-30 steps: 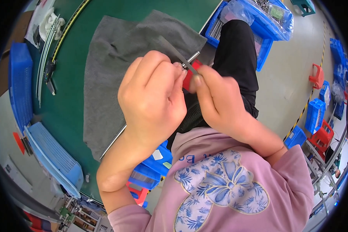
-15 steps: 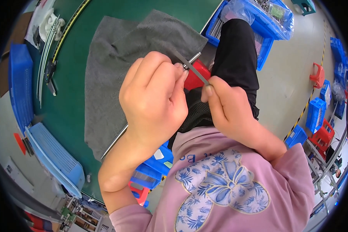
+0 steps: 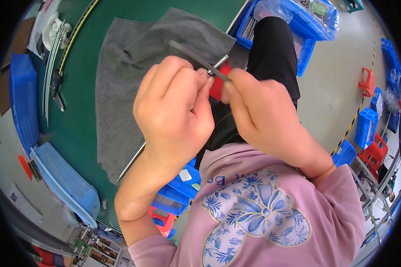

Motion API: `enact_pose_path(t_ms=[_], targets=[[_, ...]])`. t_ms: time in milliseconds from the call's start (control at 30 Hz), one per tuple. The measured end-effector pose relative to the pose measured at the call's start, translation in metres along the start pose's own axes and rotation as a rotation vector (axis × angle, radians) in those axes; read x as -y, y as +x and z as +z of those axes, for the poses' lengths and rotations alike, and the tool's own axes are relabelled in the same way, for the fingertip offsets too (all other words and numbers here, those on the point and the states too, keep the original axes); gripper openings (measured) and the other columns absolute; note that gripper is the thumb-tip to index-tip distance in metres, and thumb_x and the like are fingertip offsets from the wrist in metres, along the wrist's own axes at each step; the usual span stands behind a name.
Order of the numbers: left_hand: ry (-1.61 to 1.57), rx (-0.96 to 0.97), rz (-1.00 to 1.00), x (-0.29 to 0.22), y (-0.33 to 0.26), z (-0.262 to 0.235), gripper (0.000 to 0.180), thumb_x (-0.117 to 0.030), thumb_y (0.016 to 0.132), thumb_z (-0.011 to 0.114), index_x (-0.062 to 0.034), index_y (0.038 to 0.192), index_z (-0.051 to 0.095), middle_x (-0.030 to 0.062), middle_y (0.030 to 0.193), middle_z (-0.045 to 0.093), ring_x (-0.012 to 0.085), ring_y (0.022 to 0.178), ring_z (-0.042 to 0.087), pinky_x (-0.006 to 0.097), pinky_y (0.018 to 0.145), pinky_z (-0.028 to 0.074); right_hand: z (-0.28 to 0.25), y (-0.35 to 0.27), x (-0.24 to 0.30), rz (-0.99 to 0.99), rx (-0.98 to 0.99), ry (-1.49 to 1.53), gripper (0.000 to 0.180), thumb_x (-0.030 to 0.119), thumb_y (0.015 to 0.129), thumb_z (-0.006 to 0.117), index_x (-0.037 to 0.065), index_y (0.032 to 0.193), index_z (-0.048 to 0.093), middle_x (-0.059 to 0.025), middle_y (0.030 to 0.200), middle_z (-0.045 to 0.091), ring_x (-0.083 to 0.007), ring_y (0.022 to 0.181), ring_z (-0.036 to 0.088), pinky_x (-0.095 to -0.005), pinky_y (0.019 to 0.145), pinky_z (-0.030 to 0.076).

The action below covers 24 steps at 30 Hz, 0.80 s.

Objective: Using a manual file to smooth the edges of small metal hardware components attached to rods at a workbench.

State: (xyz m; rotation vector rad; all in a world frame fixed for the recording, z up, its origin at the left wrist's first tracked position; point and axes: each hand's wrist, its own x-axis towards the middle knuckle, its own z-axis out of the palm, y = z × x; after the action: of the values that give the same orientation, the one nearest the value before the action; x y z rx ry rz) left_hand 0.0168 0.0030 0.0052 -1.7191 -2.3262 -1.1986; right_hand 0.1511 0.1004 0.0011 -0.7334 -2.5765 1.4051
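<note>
My left hand (image 3: 171, 109) is closed around a thin, shiny metal rod (image 3: 132, 163). The rod runs slantwise under the hand, and its far end sticks out beyond the fingertips. Pinched between the thumb and fingers of my right hand (image 3: 265, 113) is a flat, narrow grey file (image 3: 192, 55). The file lies across the rod near its far end, just beyond my left fingertips. Both hands are above the edge of a grey cloth (image 3: 129, 62) spread on the green table (image 3: 82, 84).
Several thin rods (image 3: 50, 71), a yellow-black ruler (image 3: 78, 33) and a caliper (image 3: 57, 86) lie at the table's left. Blue baskets (image 3: 69, 178) line that side. A blue crate (image 3: 305, 58) with bagged parts stands beyond my leg. Something red (image 3: 217, 86) is behind the rod.
My right hand has moved left and up, pushing the file along across the rod, so more of the file now extends past it. My left hand has hardly moved.
</note>
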Motion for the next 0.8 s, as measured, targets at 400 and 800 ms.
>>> enact_pose_path(t_ms=[400,800], targets=[[-0.001,0.009,-0.005,0.001,0.001,0.001,0.021,0.013,0.069,0.071,0.0025,0.071,0.053,0.0097,0.073,0.056,0.0177,0.061,0.054,0.025,0.056,0.045,-0.003,-0.017,-0.010,0.046,-0.009,0.033,0.010,0.010,0.087,0.056,0.002,0.083,0.053,-0.0175,0.059,0.057,-0.0388,0.054,0.059,-0.0472,0.048,0.046],[0.011,0.049,0.034,0.002,0.000,-0.001,0.019,0.012,0.071,0.071,0.0031,0.073,0.055,0.0093,0.074,0.056,0.0166,0.061,0.054,0.024,0.055,0.045,0.028,-0.002,-0.018,-0.067,-0.206,0.079,0.012,0.014,0.089,0.055,0.002,0.093,0.054,-0.0168,0.054,0.055,-0.0382,0.050,0.058,-0.0463,0.046,0.045]])
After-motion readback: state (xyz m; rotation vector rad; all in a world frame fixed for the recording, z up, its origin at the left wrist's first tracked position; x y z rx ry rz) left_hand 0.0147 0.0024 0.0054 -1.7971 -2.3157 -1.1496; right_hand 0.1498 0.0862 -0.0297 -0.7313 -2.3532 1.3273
